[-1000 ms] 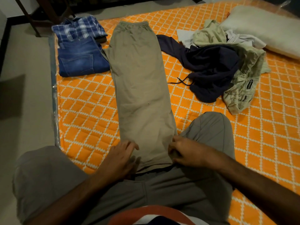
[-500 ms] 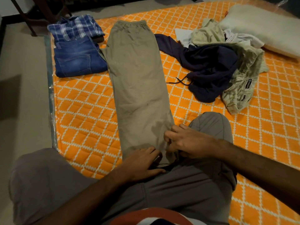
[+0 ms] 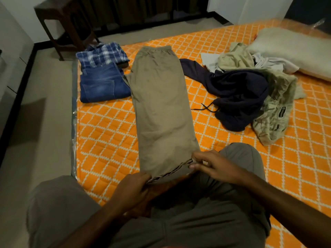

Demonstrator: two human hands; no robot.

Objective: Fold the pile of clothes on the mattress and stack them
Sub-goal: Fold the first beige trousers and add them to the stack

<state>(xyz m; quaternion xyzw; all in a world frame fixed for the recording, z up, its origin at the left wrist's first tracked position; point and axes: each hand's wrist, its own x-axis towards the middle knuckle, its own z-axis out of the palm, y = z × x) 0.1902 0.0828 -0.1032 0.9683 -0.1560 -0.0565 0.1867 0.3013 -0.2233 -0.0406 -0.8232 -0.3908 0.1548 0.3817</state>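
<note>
Here, hands: left hand [image 3: 133, 187] and right hand [image 3: 211, 164] each pinch the hem of the trousers [image 3: 161, 104].
Trousers: flat, lengthwise on the mattress [image 3: 107, 131], not yet folded short.
Done: jeans [image 3: 103, 85] and plaid shirt [image 3: 103, 55], folded, left of trousers.
Left: pile [image 3: 250, 90], right of trousers.

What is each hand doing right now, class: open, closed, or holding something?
Left hand: closed, gripping the near hem of the khaki trousers.
Right hand: closed, pinching the same hem at its other corner.
</note>
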